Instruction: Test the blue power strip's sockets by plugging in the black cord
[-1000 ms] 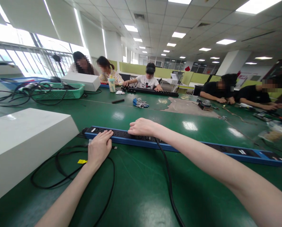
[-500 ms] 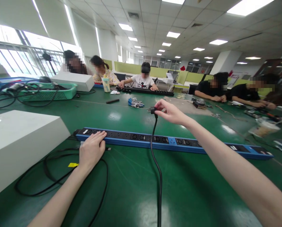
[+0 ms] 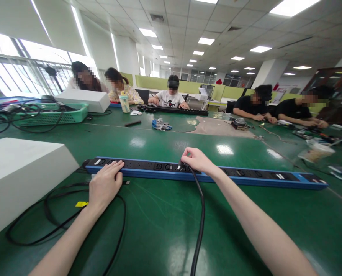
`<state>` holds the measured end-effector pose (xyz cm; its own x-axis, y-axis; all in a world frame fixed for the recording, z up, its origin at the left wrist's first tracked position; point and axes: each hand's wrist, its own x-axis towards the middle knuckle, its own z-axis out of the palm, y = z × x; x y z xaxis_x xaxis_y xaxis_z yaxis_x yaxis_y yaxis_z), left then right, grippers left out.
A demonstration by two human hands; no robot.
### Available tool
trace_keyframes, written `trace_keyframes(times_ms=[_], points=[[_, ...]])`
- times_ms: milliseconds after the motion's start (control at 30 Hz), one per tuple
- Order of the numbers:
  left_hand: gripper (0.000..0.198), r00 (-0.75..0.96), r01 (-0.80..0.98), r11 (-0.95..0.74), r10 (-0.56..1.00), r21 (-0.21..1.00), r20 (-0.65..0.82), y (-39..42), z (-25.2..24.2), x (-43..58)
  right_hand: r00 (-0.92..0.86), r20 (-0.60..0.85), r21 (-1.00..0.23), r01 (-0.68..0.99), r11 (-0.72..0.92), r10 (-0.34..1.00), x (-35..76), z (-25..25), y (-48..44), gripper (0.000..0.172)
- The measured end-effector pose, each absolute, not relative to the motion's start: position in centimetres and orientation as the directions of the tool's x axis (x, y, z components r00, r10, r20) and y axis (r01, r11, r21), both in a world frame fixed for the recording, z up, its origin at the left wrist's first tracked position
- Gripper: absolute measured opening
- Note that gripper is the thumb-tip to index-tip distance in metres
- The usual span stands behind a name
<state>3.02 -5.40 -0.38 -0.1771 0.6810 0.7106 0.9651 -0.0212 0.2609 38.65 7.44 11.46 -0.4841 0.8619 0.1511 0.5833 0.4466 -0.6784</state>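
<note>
A long blue-and-black power strip (image 3: 142,173) lies across the green table, its sockets facing up. My left hand (image 3: 105,183) rests on the strip's left end, fingers stretched over the sockets. With thumb and fingertips, my right hand (image 3: 198,160) pinches a black power plug (image 3: 182,165) just over the middle sockets. The plug is tilted, its prongs pointing left and down; whether they touch the strip I cannot tell. From it a thick black cable (image 3: 202,214) runs down toward me.
A white box (image 3: 24,168) stands at left. Beside my left forearm lies a looped thin black cable (image 3: 124,218) with a yellow tag (image 3: 81,204). Farther back are gloves (image 3: 161,124), a green basket (image 3: 56,115) of cables and several people seated round the table.
My right hand has come down with the plug, from raised above the table to the middle of the power strip. My left hand stays on the strip. The view has shifted slightly.
</note>
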Motion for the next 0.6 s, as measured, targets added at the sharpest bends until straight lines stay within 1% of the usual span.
trace_keyframes(times_ms=[100,267,400,500,600], points=[[0.045,-0.173,0.967,-0.020,0.679,0.254,0.713,-5.4,-0.4,3.0,-0.424,0.185,-0.626,0.645,0.439,0.887,37.3,9.9,8.1,0.015],[0.047,-0.176,0.965,-0.023,0.678,0.260,0.714,-5.3,-0.5,3.0,-0.343,0.227,-0.489,0.769,0.411,0.912,36.5,9.2,8.3,0.017],[0.048,-0.179,0.965,-0.020,0.679,0.262,0.712,-5.2,-0.6,3.1,-0.351,0.220,-0.447,0.793,0.413,0.910,36.3,9.1,8.0,0.016],[0.051,-0.154,0.973,-0.016,0.702,0.231,0.696,-5.2,-0.5,3.3,-0.355,0.222,-0.430,0.800,0.418,0.908,35.9,8.9,7.6,0.015],[0.054,-0.126,0.981,-0.013,0.725,0.196,0.677,-5.2,-0.5,3.5,-0.345,0.252,-0.365,0.831,0.419,0.904,35.5,8.7,6.8,0.014]])
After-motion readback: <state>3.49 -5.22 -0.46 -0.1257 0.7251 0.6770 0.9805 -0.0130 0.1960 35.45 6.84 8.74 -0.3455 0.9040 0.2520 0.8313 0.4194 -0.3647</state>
